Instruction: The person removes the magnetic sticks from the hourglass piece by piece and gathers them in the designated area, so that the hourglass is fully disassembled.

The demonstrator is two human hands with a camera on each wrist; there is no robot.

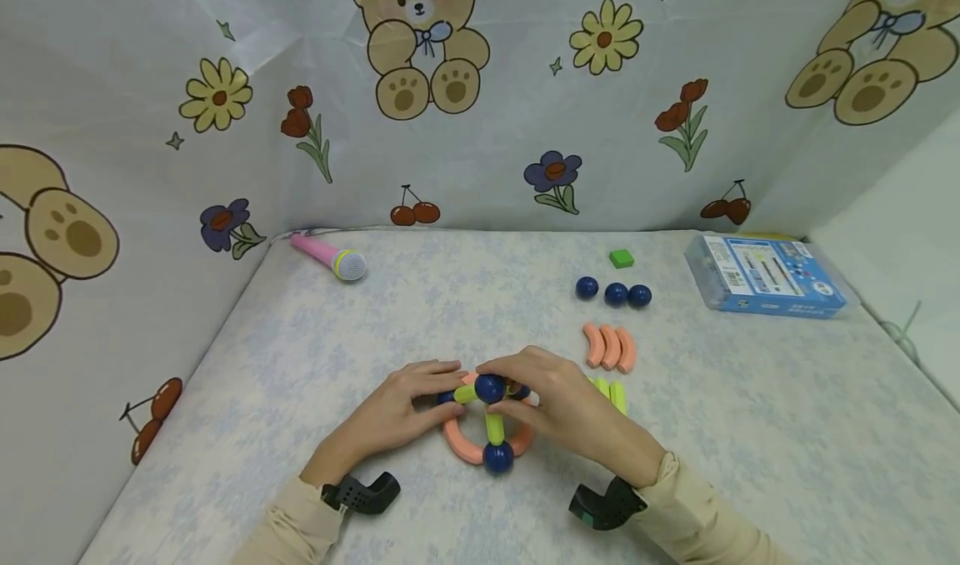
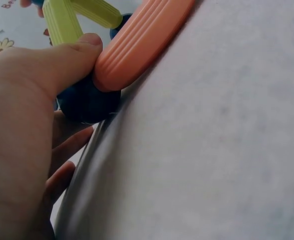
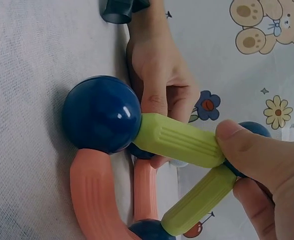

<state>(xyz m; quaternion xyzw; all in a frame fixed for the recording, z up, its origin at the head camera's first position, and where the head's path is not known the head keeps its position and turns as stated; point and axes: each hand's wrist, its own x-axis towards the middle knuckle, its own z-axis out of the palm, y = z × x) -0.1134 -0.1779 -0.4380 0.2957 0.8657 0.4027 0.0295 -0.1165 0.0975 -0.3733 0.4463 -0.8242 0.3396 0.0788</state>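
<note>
A white fabric backdrop (image 1: 487, 165) printed with bears and flowers fills the upper half of the frame, above a table in a pale blue-patterned cover (image 1: 450, 307). At the right edge sits a blue-and-clear plastic box (image 1: 776, 277).

At lower centre, two bare hands work on a pyramid-like toy frame standing on the table: a ring of curved salmon rods (image 1: 463, 448), with straight lime-green rods (image 1: 495, 427) rising to a glossy navy top ball (image 1: 491, 388). The right hand (image 1: 558, 394) pinches that ball between thumb and fingers; the left hand (image 1: 408, 398) grips a navy corner ball (image 2: 89, 102), thumb over it, fingers behind.

A pink toy microphone (image 1: 318, 252) lies upper left. Right of centre are three loose salmon rods, spare lime rods partly behind the right hand, three navy balls and a small green block (image 1: 621, 258).

The step appears to be seating the peak; the next move likely calls for checking each joint while steadying the base.
</note>
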